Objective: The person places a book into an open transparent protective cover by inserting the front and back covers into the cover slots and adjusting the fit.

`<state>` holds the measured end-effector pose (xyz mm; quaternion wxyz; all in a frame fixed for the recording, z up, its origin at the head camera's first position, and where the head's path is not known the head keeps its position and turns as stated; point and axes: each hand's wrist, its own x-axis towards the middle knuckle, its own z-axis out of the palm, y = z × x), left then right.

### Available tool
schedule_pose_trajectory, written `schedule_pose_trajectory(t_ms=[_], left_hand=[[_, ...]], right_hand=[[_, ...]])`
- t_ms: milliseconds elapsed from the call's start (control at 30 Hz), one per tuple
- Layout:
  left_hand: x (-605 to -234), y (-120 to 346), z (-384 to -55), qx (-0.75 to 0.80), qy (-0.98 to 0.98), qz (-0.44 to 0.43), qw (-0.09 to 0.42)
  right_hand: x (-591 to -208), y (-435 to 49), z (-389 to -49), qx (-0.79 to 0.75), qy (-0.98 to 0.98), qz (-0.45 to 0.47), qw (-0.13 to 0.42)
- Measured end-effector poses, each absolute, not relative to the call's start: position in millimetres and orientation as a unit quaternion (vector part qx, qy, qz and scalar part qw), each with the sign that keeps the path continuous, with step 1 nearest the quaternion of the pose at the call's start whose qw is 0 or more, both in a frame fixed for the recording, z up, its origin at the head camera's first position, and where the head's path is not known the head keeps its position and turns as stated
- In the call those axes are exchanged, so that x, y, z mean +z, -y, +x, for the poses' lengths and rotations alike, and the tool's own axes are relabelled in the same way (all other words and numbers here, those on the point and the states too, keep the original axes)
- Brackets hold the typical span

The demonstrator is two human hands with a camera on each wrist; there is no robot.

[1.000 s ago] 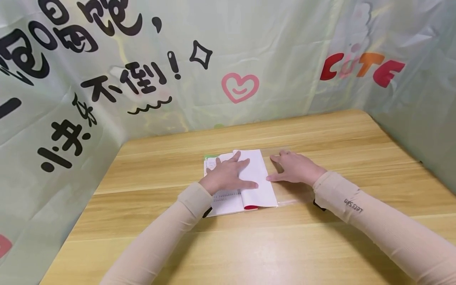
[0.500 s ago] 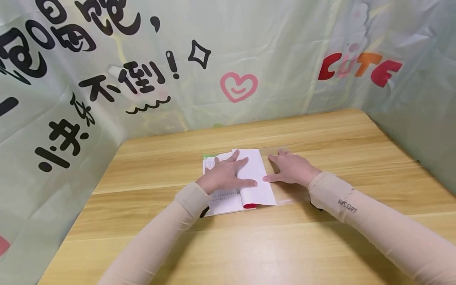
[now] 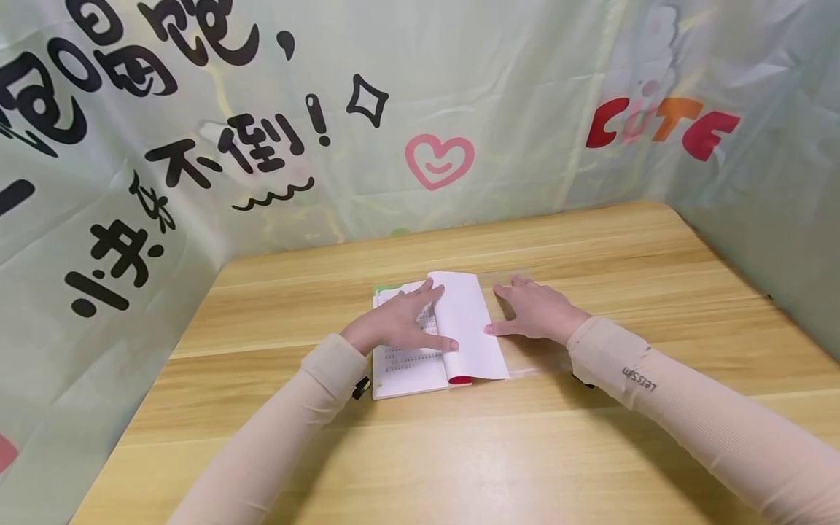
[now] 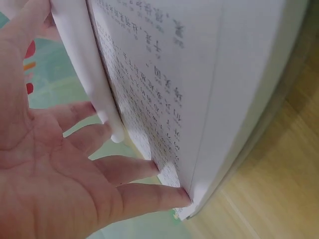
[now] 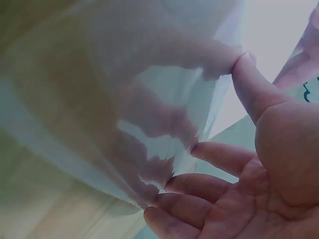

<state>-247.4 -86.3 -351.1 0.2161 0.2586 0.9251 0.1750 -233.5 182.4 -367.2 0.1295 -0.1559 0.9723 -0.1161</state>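
Spread fingers of the left hand [image 3: 400, 326] have been drawn leftward, baring more of the open white paper book [image 3: 408, 380] on the wooden table [image 3: 420, 452]; clear plastic film [image 5: 55, 74] is touched by the right hand [image 3: 534, 308], fingers apart.

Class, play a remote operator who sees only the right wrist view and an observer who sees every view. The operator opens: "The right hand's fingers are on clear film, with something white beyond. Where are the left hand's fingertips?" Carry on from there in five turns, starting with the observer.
Observer: In the left wrist view, two fingertips of the left hand touch a printed page.
Operator: Does any other colour show by the white part?
Observer: Yes, in the head view a bit of red shows under the near edge of the white sheet.
Operator: And at the far end of that printed page?
Observer: The head view shows a strip of green past its far left corner.
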Motion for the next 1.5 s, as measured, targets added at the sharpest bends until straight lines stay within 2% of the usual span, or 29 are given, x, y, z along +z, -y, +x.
schedule_pose_trajectory(t_ms=[833,1500], left_hand=[[-348.4,81.6,-247.6,0.147,-0.924,0.258,0.242],[-352.0,75.9,-243.3,0.154,-0.925,0.271,0.218]], right_hand=[[-364.2,-186.7,-233.3,-0.096,-0.969,-0.181,0.139],[-362.5,-192.8,-234.9,-0.116,-0.959,-0.195,0.168]])
